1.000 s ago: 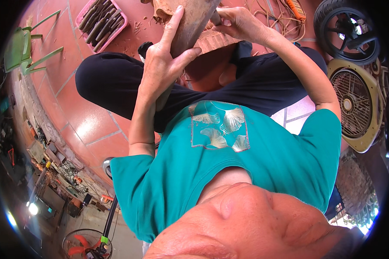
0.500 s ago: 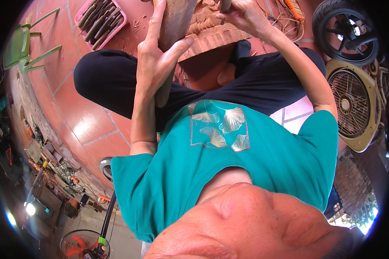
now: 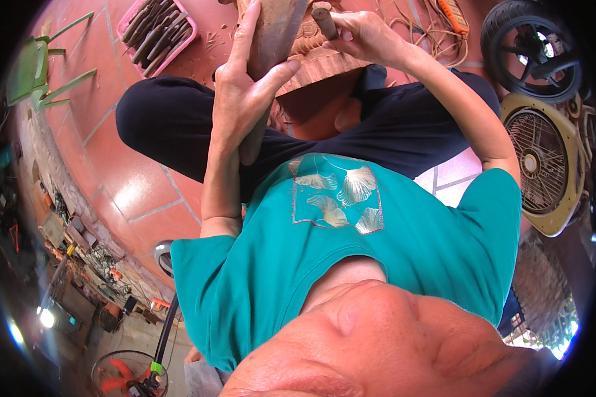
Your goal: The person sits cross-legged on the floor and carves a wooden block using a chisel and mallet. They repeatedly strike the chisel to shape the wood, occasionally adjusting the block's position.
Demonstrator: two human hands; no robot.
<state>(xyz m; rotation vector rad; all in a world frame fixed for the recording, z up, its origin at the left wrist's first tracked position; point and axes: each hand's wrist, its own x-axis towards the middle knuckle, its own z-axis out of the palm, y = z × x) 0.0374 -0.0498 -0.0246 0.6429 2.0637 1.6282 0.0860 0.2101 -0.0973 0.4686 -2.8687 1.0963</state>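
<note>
My left hand [image 3: 240, 99] is closed round a wooden mallet [image 3: 275, 40], its index finger and thumb lying along the broad head. The mallet's handle [image 3: 250, 147] sticks out below the palm, over my left thigh. Between the fingers and thumb of my right hand [image 3: 371, 38] is the round wooden handle of a chisel [image 3: 325, 25], end tilted up toward me; its blade cannot be seen. Beneath both hands lies a carved block of reddish wood [image 3: 318, 78] with raised relief, partly covered by the mallet. Mallet and chisel are apart.
At the upper left, a pink basket [image 3: 194, 33] holds several dark-handled tools beside scattered wood shavings. A green chair [image 3: 30, 73] stands further left. On the right are an orange power strip [image 3: 453, 16] with tangled cords, a black wheel [image 3: 533, 49] and a box fan [image 3: 543, 162].
My right hand has shifted left and toward me, bringing the chisel handle with it and showing its end. The left hand and mallet have barely moved.
</note>
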